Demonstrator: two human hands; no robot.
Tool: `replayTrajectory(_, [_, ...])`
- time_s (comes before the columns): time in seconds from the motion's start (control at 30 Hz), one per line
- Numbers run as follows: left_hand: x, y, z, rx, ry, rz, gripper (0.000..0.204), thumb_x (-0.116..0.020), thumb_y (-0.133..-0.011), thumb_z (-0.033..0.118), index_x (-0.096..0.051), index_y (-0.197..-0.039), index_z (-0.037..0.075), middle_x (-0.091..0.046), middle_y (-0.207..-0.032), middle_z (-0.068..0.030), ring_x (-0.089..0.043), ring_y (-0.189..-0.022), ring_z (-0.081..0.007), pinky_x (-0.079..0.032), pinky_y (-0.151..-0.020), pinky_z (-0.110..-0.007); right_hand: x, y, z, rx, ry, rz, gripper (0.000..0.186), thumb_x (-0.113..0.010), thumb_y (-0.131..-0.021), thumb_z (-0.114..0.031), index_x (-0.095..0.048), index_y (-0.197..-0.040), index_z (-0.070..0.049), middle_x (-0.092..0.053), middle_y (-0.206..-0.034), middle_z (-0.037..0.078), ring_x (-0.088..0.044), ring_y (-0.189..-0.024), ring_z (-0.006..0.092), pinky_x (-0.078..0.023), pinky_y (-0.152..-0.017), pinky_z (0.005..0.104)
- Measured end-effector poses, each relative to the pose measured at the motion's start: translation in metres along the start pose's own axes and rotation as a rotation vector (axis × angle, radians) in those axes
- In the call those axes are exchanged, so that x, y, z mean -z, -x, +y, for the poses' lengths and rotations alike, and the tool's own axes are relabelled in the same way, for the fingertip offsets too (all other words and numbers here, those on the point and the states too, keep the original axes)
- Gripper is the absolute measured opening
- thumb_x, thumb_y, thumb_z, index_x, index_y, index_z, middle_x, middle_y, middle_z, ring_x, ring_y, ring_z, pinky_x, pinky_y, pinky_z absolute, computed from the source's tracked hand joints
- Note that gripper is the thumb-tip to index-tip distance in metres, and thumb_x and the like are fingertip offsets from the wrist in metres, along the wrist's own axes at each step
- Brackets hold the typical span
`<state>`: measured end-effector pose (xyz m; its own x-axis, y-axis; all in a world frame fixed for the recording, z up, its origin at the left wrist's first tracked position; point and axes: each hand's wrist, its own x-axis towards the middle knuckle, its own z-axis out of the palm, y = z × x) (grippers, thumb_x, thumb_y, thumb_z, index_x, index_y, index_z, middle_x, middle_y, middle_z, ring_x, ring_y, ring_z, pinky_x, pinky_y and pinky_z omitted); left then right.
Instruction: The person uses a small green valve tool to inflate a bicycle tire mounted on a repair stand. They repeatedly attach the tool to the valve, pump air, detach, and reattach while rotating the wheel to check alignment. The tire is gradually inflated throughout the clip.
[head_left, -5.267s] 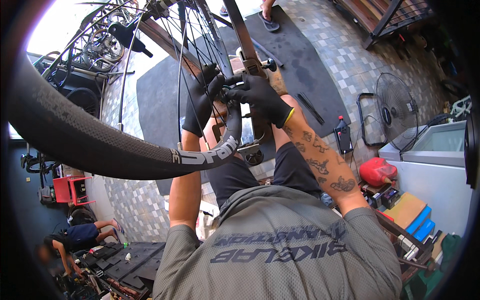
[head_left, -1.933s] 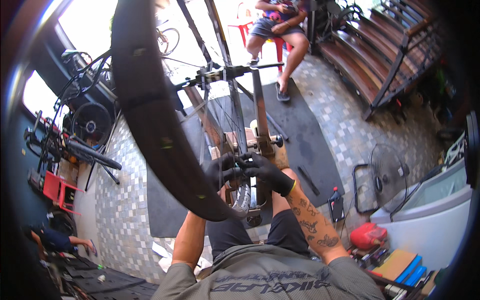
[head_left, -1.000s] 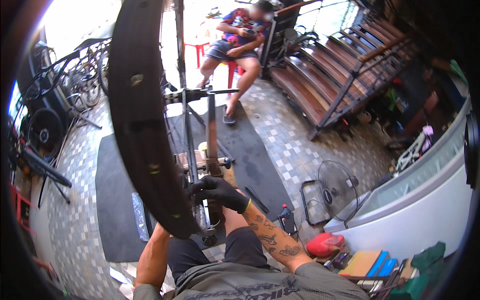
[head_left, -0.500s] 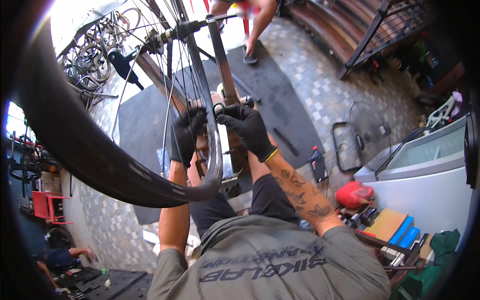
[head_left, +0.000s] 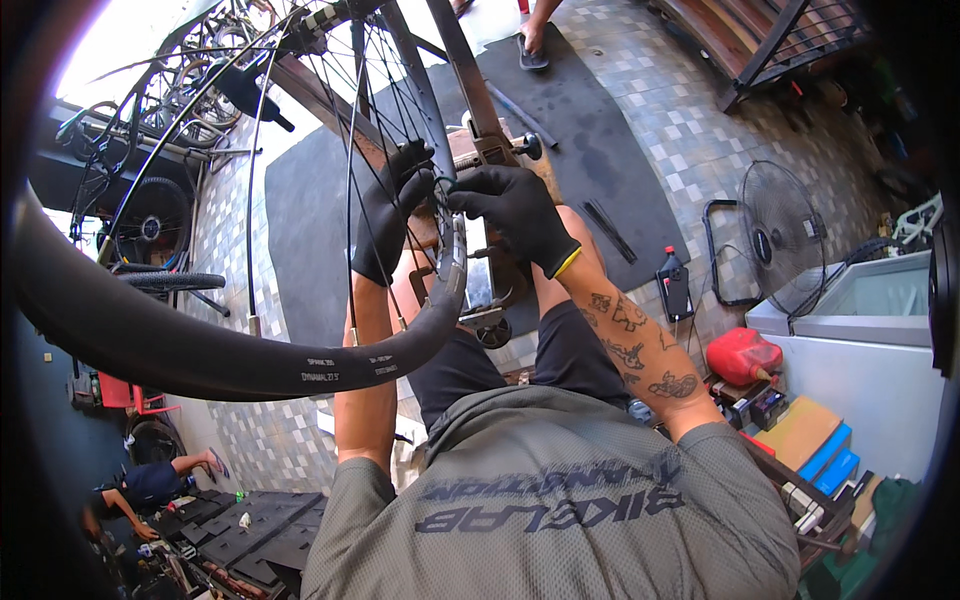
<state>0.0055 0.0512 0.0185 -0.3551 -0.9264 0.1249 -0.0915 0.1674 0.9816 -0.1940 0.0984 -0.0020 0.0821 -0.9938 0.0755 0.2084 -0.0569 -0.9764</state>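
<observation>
A bicycle wheel rim (head_left: pixel 240 372), black with pale printing, sweeps across the left in front of me, its thin spokes running up to the hub (head_left: pixel 318 25). Steel arms of a wheel truing stand (head_left: pixel 478 105) rise beside it. My left hand (head_left: pixel 388 215), black-gloved, is behind the spokes at the rim's left side with bent fingers; what they grip is hidden. On the other side, my right hand (head_left: pixel 512 210), also gloved, pinches a small dark ring-shaped spoke wrench (head_left: pixel 443 190) against the rim's inner edge. Its fingertips nearly meet those of the left.
A dark mat (head_left: pixel 610 130) covers part of the tiled floor, with another person's foot (head_left: pixel 534 52) on it. To the right are a fan (head_left: pixel 778 238), a white chest freezer (head_left: pixel 860 345) and a red fuel can (head_left: pixel 743 356). Bicycles (head_left: pixel 150 225) stand at the left.
The view has shifted, so most things sit differently in it. Both hands stay at the rim, and the right fingers now cover more of the ring-shaped tool.
</observation>
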Motion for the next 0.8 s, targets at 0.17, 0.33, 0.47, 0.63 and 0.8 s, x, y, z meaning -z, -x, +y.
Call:
replayTrajectory(0.17, [-0.004,0.001,-0.001,-0.001,0.005,0.021,0.062,-0.066,-0.101,0.033,-0.048,-0.148,-0.004,-0.058,-0.145,-0.0165,-0.057,-0.132,-0.0270,-0.042,-0.112,-0.036,0.001,-0.002,0.006,0.001,-0.008,-0.071,0.020,-0.077,-0.091,-0.011,-0.076,-0.107,0.001,-0.074,-0.091,0.002,-0.066,-0.082,0.0075,-0.054,-0.077,0.0262])
replayTrajectory(0.33, [-0.003,0.003,0.003,-0.008,0.006,0.016,0.062,-0.066,-0.101,0.032,-0.047,-0.148,-0.004,-0.058,-0.145,-0.0167,-0.058,-0.130,-0.0266,-0.043,-0.111,-0.037,0.002,-0.010,0.013,-0.006,-0.051,-0.198,0.024,-0.078,-0.090,-0.012,-0.074,-0.107,0.005,-0.074,-0.089,0.005,-0.068,-0.081,0.0094,-0.054,-0.075,0.0260])
replayTrajectory(0.47, [-0.004,0.003,0.001,0.007,-0.020,0.046,0.061,-0.067,-0.101,0.031,-0.048,-0.147,-0.004,-0.060,-0.141,-0.0163,-0.059,-0.126,-0.0240,-0.044,-0.109,-0.035,0.008,-0.014,0.017,-0.040,-0.108,-0.301,0.029,-0.077,-0.090,-0.012,-0.070,-0.113,0.005,-0.074,-0.099,0.007,-0.069,-0.089,0.0111,-0.056,-0.080,0.0287])
replayTrajectory(0.63, [-0.002,0.004,-0.012,-0.033,-0.247,0.200,0.041,-0.069,-0.100,0.028,-0.058,-0.126,-0.003,-0.066,-0.111,-0.0084,-0.062,-0.100,-0.0175,-0.050,-0.090,-0.032,0.002,-0.015,0.018,-0.017,-0.100,-0.237,0.035,-0.075,-0.091,-0.012,-0.065,-0.120,0.005,-0.073,-0.107,0.010,-0.069,-0.095,0.0139,-0.056,-0.087,0.0307])
replayTrajectory(0.8, [0.012,0.019,-0.028,0.084,0.175,-0.070,0.029,-0.067,-0.101,0.025,-0.064,-0.116,-0.001,-0.063,-0.094,-0.0017,-0.056,-0.088,-0.0083,-0.045,-0.076,-0.024,-0.004,-0.009,0.022,-0.032,-0.172,-0.242,0.038,-0.070,-0.092,-0.011,-0.059,-0.125,0.007,-0.073,-0.104,0.012,-0.070,-0.096,0.0157,-0.055,-0.086,0.0293])
